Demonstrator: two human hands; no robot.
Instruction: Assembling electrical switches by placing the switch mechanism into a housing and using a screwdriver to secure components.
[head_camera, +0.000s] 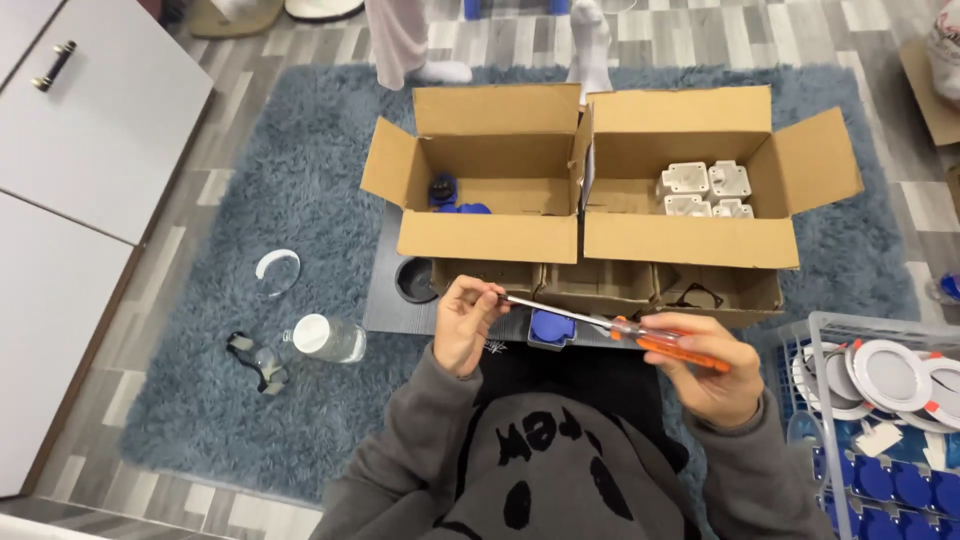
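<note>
A screwdriver (610, 328) with an orange handle is held across the body, above the lap and just in front of the low tray (600, 285) of cardboard compartments. Its long axis runs nearly level, from upper left to lower right in the head view, tip to the person's left and handle to the right.

The right hand (705, 370) is closed around the orange handle, fingers wrapped over it. The left hand (465, 322) is raised at the far end of the shaft, thumb and fingertips pinched on or about the metal tip; whether a small part is held there cannot be told.

A blue round part (552, 327) lies directly beneath the middle of the shaft, at the edge of the dark mat (395, 310), between the two hands and slightly nearer the left one.

Two open cardboard boxes stand side by side behind the tray: the left box (485, 195) holds blue parts, the right box (690, 195) white square parts. A clear crate (880, 400) of white round fittings and blue parts stands at the person's right. A plastic bottle (328, 338) and goggles (258, 362) lie on the grey rug (200, 300) at the left.
</note>
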